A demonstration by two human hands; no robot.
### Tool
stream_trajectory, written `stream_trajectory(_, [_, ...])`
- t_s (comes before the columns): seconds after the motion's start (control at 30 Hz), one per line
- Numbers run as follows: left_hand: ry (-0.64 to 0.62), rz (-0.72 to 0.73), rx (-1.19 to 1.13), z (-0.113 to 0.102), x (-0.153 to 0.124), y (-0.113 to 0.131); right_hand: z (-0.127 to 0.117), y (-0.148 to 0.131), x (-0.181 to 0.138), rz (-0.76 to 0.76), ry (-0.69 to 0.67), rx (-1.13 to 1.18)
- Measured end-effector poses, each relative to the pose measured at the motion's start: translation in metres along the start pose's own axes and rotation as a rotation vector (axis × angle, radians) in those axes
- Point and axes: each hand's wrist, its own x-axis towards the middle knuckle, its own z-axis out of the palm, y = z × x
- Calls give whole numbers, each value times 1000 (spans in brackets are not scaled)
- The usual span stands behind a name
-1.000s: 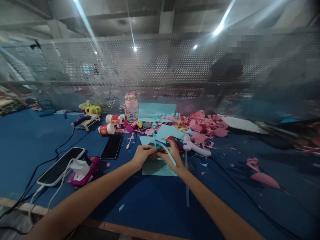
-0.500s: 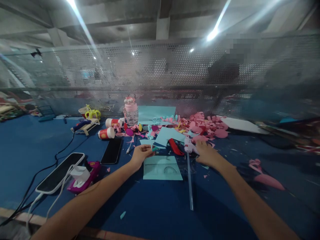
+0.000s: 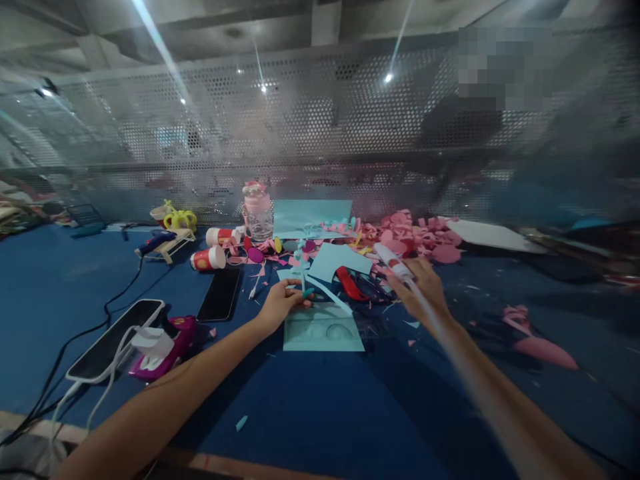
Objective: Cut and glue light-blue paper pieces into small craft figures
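Note:
My left hand (image 3: pixel 281 305) pinches the base of a light-blue craft piece (image 3: pixel 301 263), a thin upright stem with small cut shapes. A curved light-blue strip (image 3: pixel 330 295) reaches right from it over a light-blue sheet (image 3: pixel 323 339) with round outlines. My right hand (image 3: pixel 423 287) is closed round a white and pink glue gun (image 3: pixel 394 261). Its long clear glue stick (image 3: pixel 457 360) trails back toward me, blurred. Between my hands lies a red-handled tool (image 3: pixel 351 285), probably scissors, near another light-blue sheet (image 3: pixel 340 261).
Pink cut scraps (image 3: pixel 415 233) heap at the back right. A clear bottle (image 3: pixel 258 217) and paper cups (image 3: pixel 209 258) stand or lie behind. Phones (image 3: pixel 220 295), a purple tissue-like holder (image 3: pixel 173 343) and cables are left. A pink piece (image 3: pixel 545 350) lies right.
My right hand has picked up the glue gun, lifting it and swinging its glue stick toward the lower right. The light-blue strip now shows beside my left hand, which keeps its pinch.

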Motion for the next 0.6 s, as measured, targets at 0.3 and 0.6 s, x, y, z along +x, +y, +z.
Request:
stream_trajectory(0.3, [-87, 43, 64, -2, -2, -1, 3, -50, -22, 166, -392, 811])
stream_trajectory(0.6, [-124, 36, 98, -4, -3, 0, 15, -58, -31, 96, -484, 770])
